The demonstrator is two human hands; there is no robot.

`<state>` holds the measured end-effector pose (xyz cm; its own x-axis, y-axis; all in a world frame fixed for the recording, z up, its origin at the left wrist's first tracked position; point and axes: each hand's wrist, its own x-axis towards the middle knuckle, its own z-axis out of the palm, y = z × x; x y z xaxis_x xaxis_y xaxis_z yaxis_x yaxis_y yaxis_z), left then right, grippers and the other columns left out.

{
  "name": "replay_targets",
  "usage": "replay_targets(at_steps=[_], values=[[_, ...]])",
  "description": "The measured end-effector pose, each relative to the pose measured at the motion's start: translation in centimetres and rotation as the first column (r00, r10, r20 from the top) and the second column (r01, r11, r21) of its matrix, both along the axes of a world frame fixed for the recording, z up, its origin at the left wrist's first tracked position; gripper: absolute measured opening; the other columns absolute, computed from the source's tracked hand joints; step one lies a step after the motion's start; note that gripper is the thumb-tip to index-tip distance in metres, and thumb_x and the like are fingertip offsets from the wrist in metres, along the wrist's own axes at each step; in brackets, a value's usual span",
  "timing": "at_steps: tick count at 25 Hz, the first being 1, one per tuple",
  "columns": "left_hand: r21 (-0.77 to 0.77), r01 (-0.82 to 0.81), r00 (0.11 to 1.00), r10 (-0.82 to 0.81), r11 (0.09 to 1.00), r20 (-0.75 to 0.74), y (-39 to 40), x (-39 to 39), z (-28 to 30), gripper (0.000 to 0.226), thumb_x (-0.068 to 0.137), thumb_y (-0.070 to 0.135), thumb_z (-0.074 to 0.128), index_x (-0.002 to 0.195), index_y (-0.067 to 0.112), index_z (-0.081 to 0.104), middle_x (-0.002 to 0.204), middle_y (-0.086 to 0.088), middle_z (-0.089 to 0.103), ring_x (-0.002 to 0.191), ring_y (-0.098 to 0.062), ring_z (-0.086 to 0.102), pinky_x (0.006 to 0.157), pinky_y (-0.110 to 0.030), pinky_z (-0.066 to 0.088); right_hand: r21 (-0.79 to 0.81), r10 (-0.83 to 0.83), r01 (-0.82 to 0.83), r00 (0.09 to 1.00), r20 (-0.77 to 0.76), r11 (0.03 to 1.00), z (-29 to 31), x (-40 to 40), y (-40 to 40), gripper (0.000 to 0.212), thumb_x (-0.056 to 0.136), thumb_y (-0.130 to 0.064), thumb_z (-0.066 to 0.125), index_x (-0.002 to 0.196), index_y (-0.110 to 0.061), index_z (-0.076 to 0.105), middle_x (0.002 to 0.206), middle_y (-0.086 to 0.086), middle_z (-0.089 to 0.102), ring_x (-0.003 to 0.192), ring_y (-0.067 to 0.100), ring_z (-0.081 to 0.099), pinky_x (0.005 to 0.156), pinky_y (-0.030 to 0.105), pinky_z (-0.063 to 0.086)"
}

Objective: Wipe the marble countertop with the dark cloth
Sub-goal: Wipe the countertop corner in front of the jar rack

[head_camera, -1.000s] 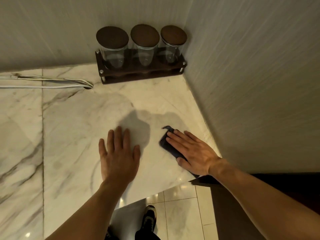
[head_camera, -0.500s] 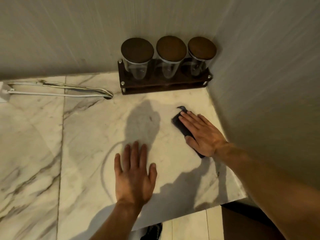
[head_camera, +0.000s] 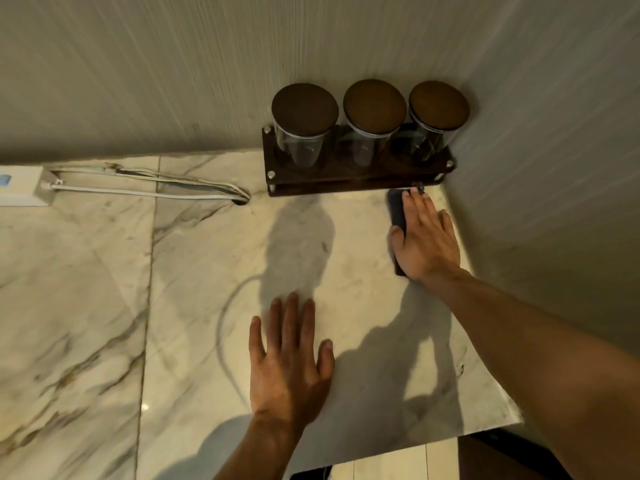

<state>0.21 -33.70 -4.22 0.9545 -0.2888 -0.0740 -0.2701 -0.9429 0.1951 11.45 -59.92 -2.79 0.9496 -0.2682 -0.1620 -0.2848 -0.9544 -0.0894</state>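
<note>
Closest to the camera, the left hand (head_camera: 289, 362) is planted flat on the marble tabletop (head_camera: 86, 306), fingers spread and gripping nothing, so it looks like it's just there for support. Further out, the right hand (head_camera: 424, 242) is pressed palm-down on the dark cloth (head_camera: 396, 211), fingers laid out flat over it rather than curled around it, so the cloth is pinned to the marble, not pinched. Only a strip of cloth shows past the thumb side and by the fingertips. It sits right up in the back corner, beside the side wall (head_camera: 554, 168) and just shy of the wooden rack (head_camera: 356, 176) holding three lidded glass jars (head_camera: 372, 133). That's where I'd be a bit nervous: push any further forward and the fingertips or cloth edge could bump the rack and rattle the jars. Also, a flat palm on a small cloth can slide off it mid-stroke. Over on the far left, a white power strip (head_camera: 20, 188) and its cables (head_camera: 145, 188) lie on the marble, so a wide sweep that way could snag them.
</note>
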Motion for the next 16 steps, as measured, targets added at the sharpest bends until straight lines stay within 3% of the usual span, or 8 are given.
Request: replay_targets(at_steps=[8,16], values=[[-0.001,0.007,0.999,-0.007,1.0,-0.034,0.1,0.0,-0.2,0.063,0.088,0.047,0.041,0.143,0.016,0.042,0.152,-0.009,0.038,0.141,-0.03,0.03,0.113,-0.053,0.016,0.14,-0.413,0.402,0.908,0.068,0.905,-0.9,-0.3,2.0,0.066,0.097,-0.036,0.024,0.152,-0.01,0.0,0.162,0.009,-0.001,0.147,0.024,-0.003,0.119,0.045,0.005],[0.023,0.007,0.999,-0.006,1.0,-0.05,0.1,-0.1,-0.3,0.063,0.092,0.049,0.032,0.146,0.017,0.036,0.154,-0.009,0.033,0.143,-0.029,0.026,0.113,-0.053,0.015,0.16,-0.477,0.46,0.873,0.098,0.874,-0.9,-4.7,2.9,0.063,0.099,-0.031,0.026,0.152,-0.006,0.001,0.161,0.012,0.0,0.147,0.026,-0.003,0.119,0.04,0.002]])
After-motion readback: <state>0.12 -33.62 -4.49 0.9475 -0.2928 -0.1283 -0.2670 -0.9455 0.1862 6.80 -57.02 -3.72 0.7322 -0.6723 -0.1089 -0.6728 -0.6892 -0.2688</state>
